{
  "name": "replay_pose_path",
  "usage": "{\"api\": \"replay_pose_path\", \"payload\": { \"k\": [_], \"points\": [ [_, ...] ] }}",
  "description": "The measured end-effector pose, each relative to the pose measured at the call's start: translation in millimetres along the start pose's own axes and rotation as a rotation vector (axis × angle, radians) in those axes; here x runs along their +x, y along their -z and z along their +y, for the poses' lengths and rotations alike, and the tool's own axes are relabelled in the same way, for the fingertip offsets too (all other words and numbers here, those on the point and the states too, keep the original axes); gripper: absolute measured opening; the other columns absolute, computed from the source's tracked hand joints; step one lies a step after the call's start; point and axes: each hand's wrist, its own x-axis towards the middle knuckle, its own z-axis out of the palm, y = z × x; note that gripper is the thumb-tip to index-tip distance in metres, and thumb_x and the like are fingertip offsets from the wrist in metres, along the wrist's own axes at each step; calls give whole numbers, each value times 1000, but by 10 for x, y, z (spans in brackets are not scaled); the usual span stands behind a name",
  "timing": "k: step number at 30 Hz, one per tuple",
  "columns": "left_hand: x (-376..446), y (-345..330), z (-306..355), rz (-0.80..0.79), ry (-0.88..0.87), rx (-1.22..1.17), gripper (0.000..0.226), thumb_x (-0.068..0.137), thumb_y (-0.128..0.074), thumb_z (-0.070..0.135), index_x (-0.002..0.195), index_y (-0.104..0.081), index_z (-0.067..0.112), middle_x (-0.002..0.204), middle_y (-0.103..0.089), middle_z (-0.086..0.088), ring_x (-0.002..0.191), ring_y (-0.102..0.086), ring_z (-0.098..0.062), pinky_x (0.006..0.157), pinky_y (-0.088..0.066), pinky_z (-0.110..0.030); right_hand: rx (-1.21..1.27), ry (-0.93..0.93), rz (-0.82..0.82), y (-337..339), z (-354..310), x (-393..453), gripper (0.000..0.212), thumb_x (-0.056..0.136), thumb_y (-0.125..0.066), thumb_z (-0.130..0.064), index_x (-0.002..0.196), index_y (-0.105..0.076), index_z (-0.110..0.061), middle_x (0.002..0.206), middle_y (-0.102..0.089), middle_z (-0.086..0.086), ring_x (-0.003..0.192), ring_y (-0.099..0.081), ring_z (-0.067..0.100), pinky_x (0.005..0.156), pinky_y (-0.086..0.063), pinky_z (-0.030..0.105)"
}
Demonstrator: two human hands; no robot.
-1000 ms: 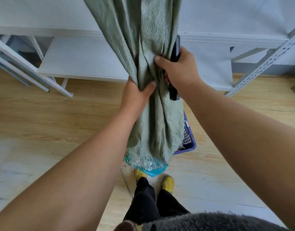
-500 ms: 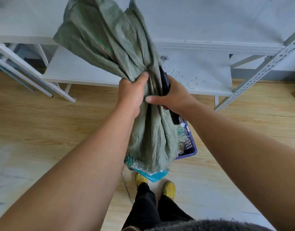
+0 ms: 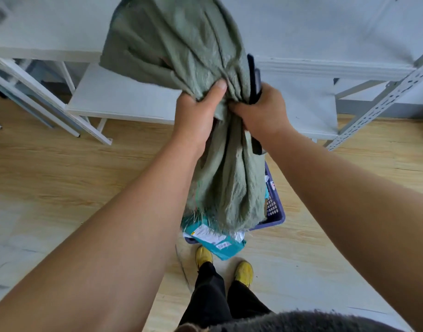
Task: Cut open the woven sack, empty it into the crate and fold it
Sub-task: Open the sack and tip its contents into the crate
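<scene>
A grey-green woven sack [image 3: 181, 51] hangs upside down in front of me, bunched at its middle. My left hand [image 3: 198, 113] grips the bunched fabric from the left. My right hand [image 3: 265, 111] grips it from the right and also holds a dark cutter [image 3: 254, 82] against the sack. The sack's frayed open end [image 3: 220, 212] hangs over a blue plastic crate [image 3: 275, 207] on the floor. A teal parcel [image 3: 215, 240] sticks out below that frayed end, lying across the crate's near edge.
White metal shelving [image 3: 124, 99] stands behind the sack, with a slotted upright [image 3: 378, 104] at the right. The floor is light wood. My feet in yellow shoes [image 3: 244, 271] stand just behind the crate.
The sack's upper part has flopped over to the left and both hands have shifted slightly up. The teal parcel has slid further out of the open end.
</scene>
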Motion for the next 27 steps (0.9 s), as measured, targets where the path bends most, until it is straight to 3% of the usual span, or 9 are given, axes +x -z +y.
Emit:
{"api": "replay_pose_path", "payload": {
  "k": [5, 8, 11, 13, 15, 17, 20, 22, 27],
  "points": [
    [-41, 82, -97, -28, 16, -18, 15, 79, -74, 31, 93, -70, 28, 100, -74, 13, 101, -67, -7, 96, -51, -34, 17, 13, -15, -26, 120, -58, 11, 76, -70, -18, 82, -61, -22, 78, -68, -2, 78, -67, 22, 74, -57, 37],
    [-104, 218, -276, -112, 182, 199, 57, 69, -80, 45, 118, -60, 26, 120, -68, 7, 113, -62, -10, 103, -46, -40, -33, -80, -48, 25, 201, 11, 13, 74, -72, -21, 76, -59, -20, 72, -65, 2, 71, -65, 27, 74, -58, 47],
    [-288, 391, -585, -194, 273, 431, 92, 63, -87, 38, 140, -38, 25, 135, -54, 8, 121, -52, -8, 99, -44, -29, 52, -125, -83, 90, 190, 47, 20, 76, -74, -14, 70, -55, -15, 58, -58, 2, 50, -56, 19, 56, -52, 33],
    [-422, 400, -731, -202, 273, 400, 84, 65, -88, 25, 136, -43, 23, 124, -60, 11, 109, -58, -3, 84, -47, -17, 176, -167, -185, 62, 125, 34, 26, 77, -74, -7, 66, -52, -13, 45, -49, 0, 35, -45, 13, 45, -42, 25],
    [-491, 337, -800, -184, 277, 359, 54, 74, -82, 19, 122, -57, 20, 110, -67, 12, 98, -62, 3, 77, -48, -11, 246, -184, -286, 0, 72, 6, 25, 79, -74, -4, 69, -52, -10, 45, -46, 2, 34, -41, 12, 42, -39, 23],
    [-468, 281, -805, -73, 323, 293, 26, 83, -72, 14, 108, -65, 16, 98, -69, 8, 92, -66, -2, 78, -50, -17, 216, -149, -345, -44, 49, -31, 23, 80, -75, -10, 76, -53, -8, 51, -48, 3, 38, -44, 13, 42, -42, 23],
    [-343, 283, -781, 79, 391, 209, 11, 88, -64, 15, 97, -66, 20, 96, -70, 3, 97, -66, -21, 89, -52, -36, 61, -97, -345, -35, 88, -84, 30, 77, -81, -23, 89, -57, -10, 60, -53, -1, 43, -50, 10, 46, -47, 22],
    [-295, 309, -762, 133, 405, 200, 8, 86, -65, 20, 92, -63, 25, 94, -68, 4, 97, -64, -22, 92, -51, -39, -81, -137, -359, -22, 182, -145, 40, 73, -83, -30, 98, -57, -13, 66, -55, -4, 48, -54, 8, 47, -48, 19],
    [-266, 296, -677, 179, 563, 29, 48, 64, -66, 26, 111, -64, 14, 104, -71, -8, 96, -68, -29, 86, -56, -49, -164, -196, -460, -190, 542, -411, 46, 66, -87, -30, 101, -58, -23, 72, -62, -10, 57, -58, 7, 58, -52, 29]
  ]
}}
